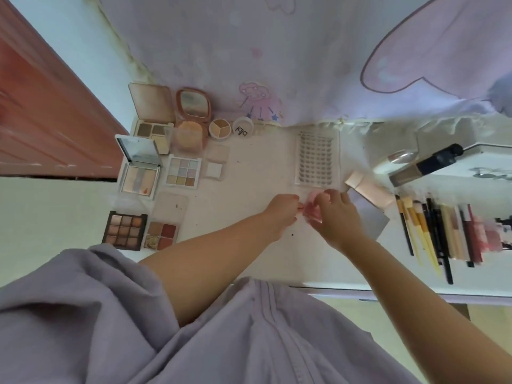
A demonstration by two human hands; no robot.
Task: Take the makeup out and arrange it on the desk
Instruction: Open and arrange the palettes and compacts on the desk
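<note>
Both my hands meet over the middle of the white desk (243,189) on a small pink translucent case (311,210). My left hand (279,214) pinches its left edge and my right hand (336,217) grips it from the right and above; much of the case is hidden by fingers. Just beyond lies a clear tray of false lashes (317,160). Open palettes sit at the left: a brown eyeshadow palette (124,230), a red-toned palette (162,235), a pastel palette (182,171) and a mirrored highlighter compact (138,173).
A peach mirror compact (192,106), a round concealer pot (220,128) and a white jar (242,128) line the back. Right of the hands lie a pink tube (368,191), a foundation bottle (424,164) and a row of brushes and pencils (437,231). A lilac printed cloth (277,51) hangs behind.
</note>
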